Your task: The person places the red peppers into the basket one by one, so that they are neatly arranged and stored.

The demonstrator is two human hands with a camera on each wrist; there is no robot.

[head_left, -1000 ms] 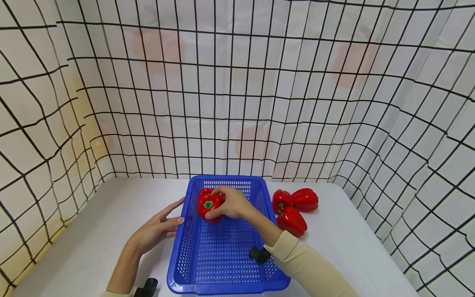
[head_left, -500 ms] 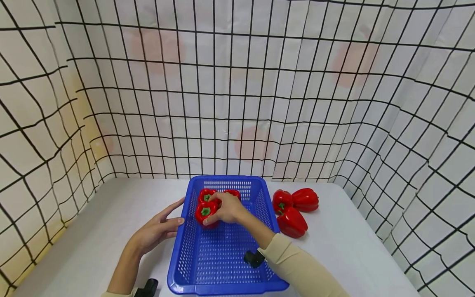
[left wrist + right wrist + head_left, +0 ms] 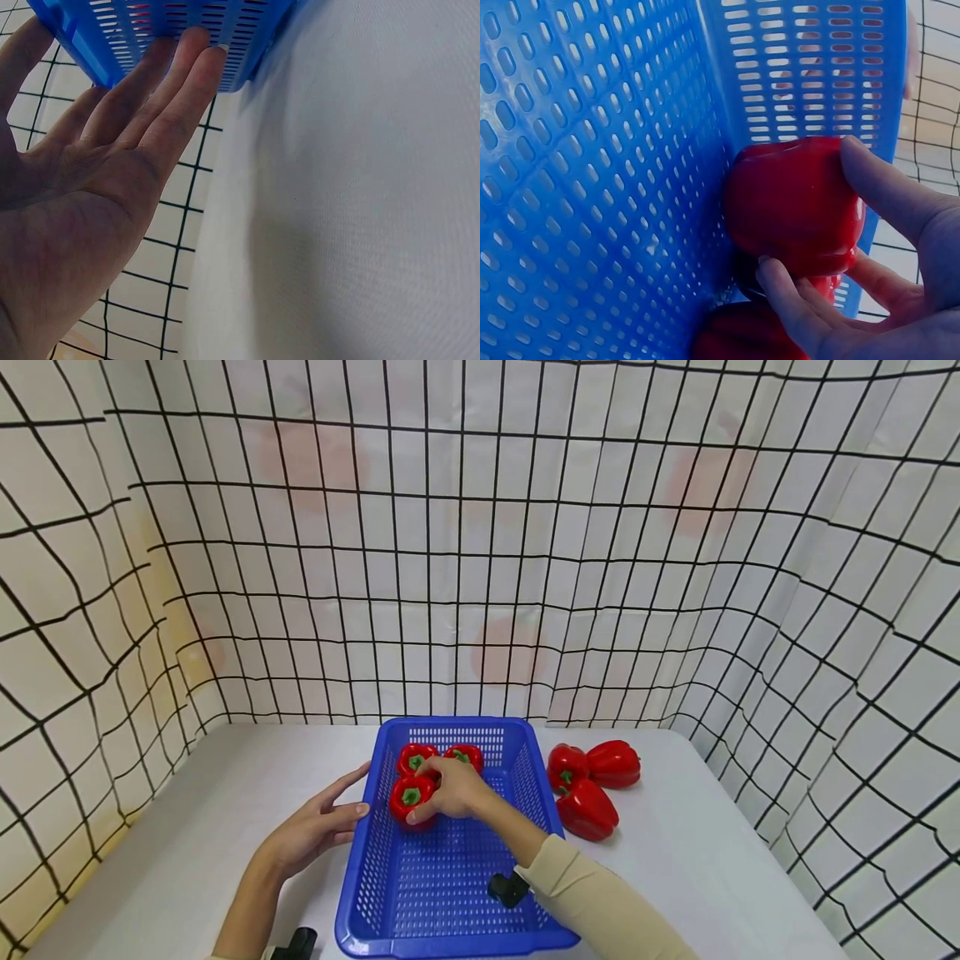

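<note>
A red bell pepper [image 3: 411, 798] with a green stem stands in the blue plastic basket [image 3: 450, 935], by its left wall. My right hand [image 3: 453, 789] grips that pepper, its thumb on the near side and fingers on the far side. In the right wrist view the held pepper [image 3: 791, 206] sits low against the basket floor. Two more red bell peppers, one at the back left [image 3: 415, 757] and one at the back middle [image 3: 467, 754], stand behind it. My left hand [image 3: 311, 831] touches the basket's outer left side, with straight fingers [image 3: 180, 105] against the slotted wall.
Three red bell peppers [image 3: 588, 810] lie together on the white table [image 3: 675, 860], right of the basket. A black wire grid [image 3: 487, 568] over white sheeting encloses the back and sides. A small black device [image 3: 508, 889] is strapped at my right wrist.
My right hand has moved the gripped pepper a little left and toward me inside the basket. The peppers behind it show more now. My left hand stays at the basket's side.
</note>
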